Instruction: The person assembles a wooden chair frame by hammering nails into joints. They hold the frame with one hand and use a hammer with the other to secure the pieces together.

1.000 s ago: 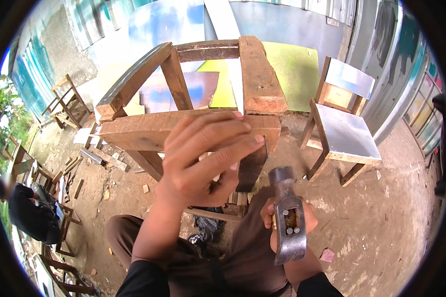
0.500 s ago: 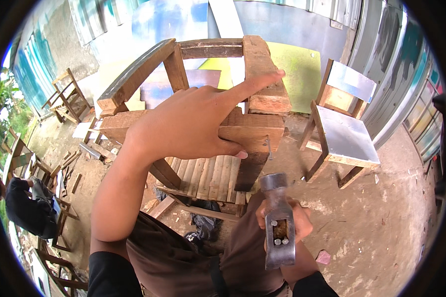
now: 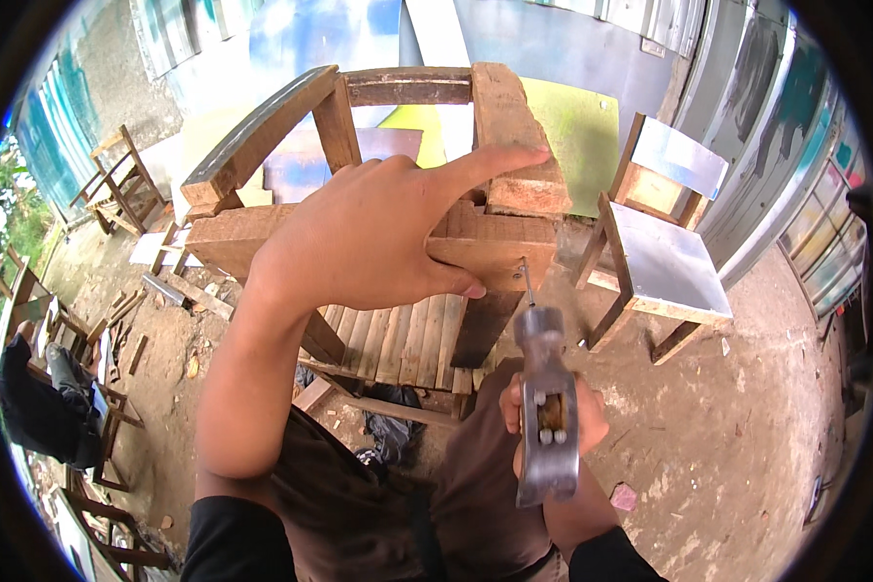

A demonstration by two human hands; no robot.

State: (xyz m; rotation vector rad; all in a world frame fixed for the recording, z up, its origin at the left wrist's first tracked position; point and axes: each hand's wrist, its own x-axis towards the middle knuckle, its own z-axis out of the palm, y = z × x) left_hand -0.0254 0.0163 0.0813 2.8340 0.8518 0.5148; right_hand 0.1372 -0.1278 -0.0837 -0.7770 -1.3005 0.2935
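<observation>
**Steadying a chair frame for the hammer**

Bare dirt floor [image 3: 747, 417] strewn with wood scraps spreads out under a yard of chairs, and the landmark is the unfinished wooden chair frame [image 3: 378, 242] standing straight ahead. Right of that frame stands a finished chair [image 3: 660, 252] with a pale seat; far to its left, more chair frames [image 3: 116, 184] sit against a painted wall. Low on the frame's slatted seat [image 3: 398, 339], daylight shows between the boards.

The left hand [image 3: 378, 233] lies spread over the frame's front rail, index finger stretched to the corner block, thumb tucked under the rail, so the fingers press rather than clasp. The right hand [image 3: 553, 417], below the frame's right corner, has its fingers wrapped tight round the hammer [image 3: 545, 407].

A nail [image 3: 526, 281] juts from that corner, just above the hammer head, its long axis slanting down and slightly right toward the viewer. To strike well, I judge the blow should follow that slant, with the thumb kept clear.
</observation>
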